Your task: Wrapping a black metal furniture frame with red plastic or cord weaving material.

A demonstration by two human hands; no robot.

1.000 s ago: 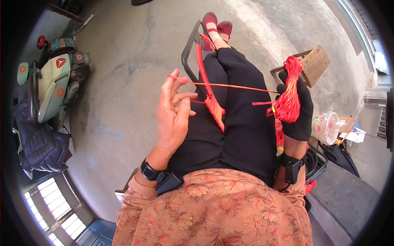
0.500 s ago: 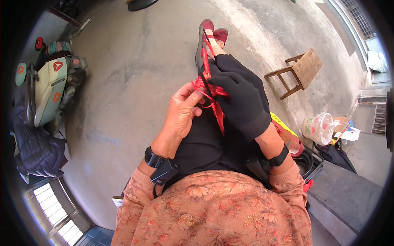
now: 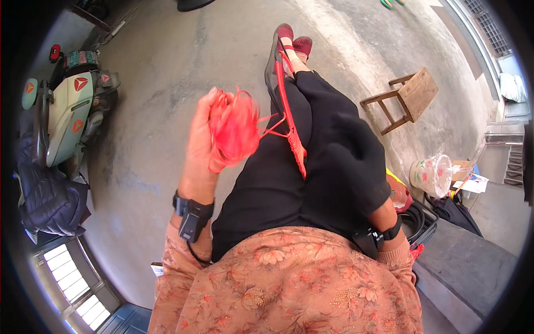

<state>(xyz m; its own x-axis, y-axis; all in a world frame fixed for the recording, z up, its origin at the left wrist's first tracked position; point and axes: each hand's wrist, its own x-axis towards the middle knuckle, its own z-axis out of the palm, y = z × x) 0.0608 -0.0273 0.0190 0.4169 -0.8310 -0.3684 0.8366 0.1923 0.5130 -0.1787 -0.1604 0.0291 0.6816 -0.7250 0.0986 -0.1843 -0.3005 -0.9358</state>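
My bare left hand (image 3: 198, 125) is closed around a loose bundle of red cord (image 3: 236, 128), held up left of my legs and blurred by motion. Two thin strands (image 3: 273, 123) run from the bundle to a narrow red woven band (image 3: 296, 146). That band lies along my black trousers, its near end tapering on my thigh. Its far part stretches toward my maroon shoes (image 3: 283, 32), beside a dark strap (image 3: 272, 72) that reaches the foot. My right hand (image 3: 356, 158), in a black glove, is over my right thigh, apart from the band. Motion smears its fingers.
A small wooden stool (image 3: 414, 97) stands on the concrete floor to the right. Nearer are a clear plastic bucket (image 3: 431, 175), a coil of black hose (image 3: 411, 220) and a grey ledge (image 3: 473, 261). On the left stands a scooter (image 3: 72, 119) with a dark quilted cover (image 3: 53, 206).
My left hand has moved left and up, carrying the cord bundle away from the band. My gloved right hand has let go of the cord and drawn back to the right.
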